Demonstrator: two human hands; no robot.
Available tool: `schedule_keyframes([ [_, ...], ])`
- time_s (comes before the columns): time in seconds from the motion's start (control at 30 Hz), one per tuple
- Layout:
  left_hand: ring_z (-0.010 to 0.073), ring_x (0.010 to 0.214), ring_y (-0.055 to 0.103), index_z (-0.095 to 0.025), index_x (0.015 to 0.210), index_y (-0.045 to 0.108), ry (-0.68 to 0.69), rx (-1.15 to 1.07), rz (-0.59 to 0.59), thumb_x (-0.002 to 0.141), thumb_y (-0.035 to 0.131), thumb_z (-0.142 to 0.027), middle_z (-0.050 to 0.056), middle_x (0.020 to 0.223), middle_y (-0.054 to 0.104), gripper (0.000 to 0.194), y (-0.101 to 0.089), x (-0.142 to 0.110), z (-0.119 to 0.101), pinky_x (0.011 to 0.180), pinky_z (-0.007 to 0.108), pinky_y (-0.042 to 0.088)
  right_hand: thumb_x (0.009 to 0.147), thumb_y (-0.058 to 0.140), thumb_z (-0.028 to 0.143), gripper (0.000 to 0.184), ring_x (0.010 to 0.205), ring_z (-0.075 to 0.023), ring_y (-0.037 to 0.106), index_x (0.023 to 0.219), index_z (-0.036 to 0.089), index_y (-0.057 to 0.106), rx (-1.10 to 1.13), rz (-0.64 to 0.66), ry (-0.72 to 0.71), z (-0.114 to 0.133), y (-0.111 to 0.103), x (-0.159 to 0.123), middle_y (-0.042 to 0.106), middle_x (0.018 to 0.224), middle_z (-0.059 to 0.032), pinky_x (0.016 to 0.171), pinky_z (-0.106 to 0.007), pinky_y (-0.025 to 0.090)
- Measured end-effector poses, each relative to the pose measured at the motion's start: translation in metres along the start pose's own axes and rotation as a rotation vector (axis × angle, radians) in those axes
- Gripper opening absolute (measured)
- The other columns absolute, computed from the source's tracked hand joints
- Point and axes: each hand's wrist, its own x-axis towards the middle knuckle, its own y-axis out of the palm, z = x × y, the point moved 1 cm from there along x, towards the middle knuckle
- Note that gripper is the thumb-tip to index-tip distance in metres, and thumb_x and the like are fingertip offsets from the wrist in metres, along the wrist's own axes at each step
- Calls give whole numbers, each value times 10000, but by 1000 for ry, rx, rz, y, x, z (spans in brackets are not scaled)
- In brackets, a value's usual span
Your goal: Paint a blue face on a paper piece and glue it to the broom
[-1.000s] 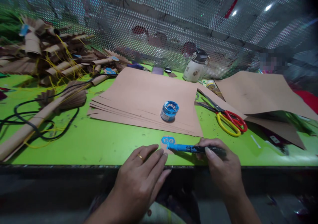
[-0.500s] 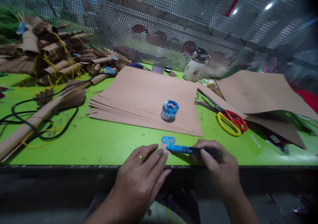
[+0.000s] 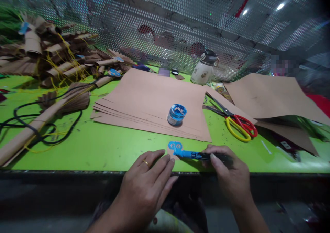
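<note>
My left hand [image 3: 148, 179], with a ring on one finger, lies stretched out at the table's front edge. Its fingertips rest on a small brown paper piece [image 3: 170, 153], partly hidden under them. Blue paint with rounded marks covers the far end of that piece. In my right hand [image 3: 230, 169] is a black marker pen [image 3: 199, 156], held nearly level. Its left end is coated in blue paint and touches the paper piece. Just beyond, an open jar of blue paint [image 3: 176, 115] stands on stacked brown paper sheets [image 3: 154, 92].
Scissors [image 3: 238, 128] with red and yellow handles lie to the right, near more brown sheets [image 3: 273, 95]. A bottle [image 3: 202, 69] stands at the back by a perforated metal screen [image 3: 167, 30]. Rolled paper pieces with yellow string [image 3: 60, 62] and a black cord [image 3: 48, 143] fill the left.
The painted end of the marker pen has shifted very slightly on the paper piece, with the right hand. My left hand has stayed in place.
</note>
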Motion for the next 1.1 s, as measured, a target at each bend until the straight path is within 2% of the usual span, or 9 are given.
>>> schedule_keyframes([
  [0.33, 294, 1066, 623, -71, 1122, 685, 11, 5, 3, 888, 658, -165, 95, 1082, 739, 253, 2, -3, 2, 875, 449, 524, 846, 653, 149, 137, 607, -86, 691, 864, 272, 712, 7, 60, -36, 6, 1, 3, 715, 791, 47, 601, -134, 580],
  [0.73, 290, 1055, 626, -69, 1123, 683, 16, 9, 3, 897, 644, -163, 94, 1071, 743, 248, 1, -1, 0, 866, 440, 530, 839, 656, 161, 119, 588, -87, 678, 868, 262, 713, 57, -9, 7, -4, 0, 0, 706, 804, 41, 588, -157, 579],
  [0.93, 285, 1049, 626, -65, 1122, 679, 20, 8, 2, 900, 636, -164, 98, 1076, 741, 247, 0, 0, 0, 860, 434, 539, 831, 657, 146, 136, 617, -102, 692, 871, 262, 715, 27, 20, -33, 0, -2, 2, 712, 789, 33, 603, -163, 583],
  [1.1, 277, 1043, 633, -82, 1114, 682, 11, 5, -1, 900, 633, -169, 91, 1058, 744, 236, 1, -1, 0, 856, 425, 538, 822, 670, 165, 118, 726, -151, 726, 865, 254, 735, -38, 37, -73, -2, -9, 1, 742, 843, -4, 641, -200, 604],
])
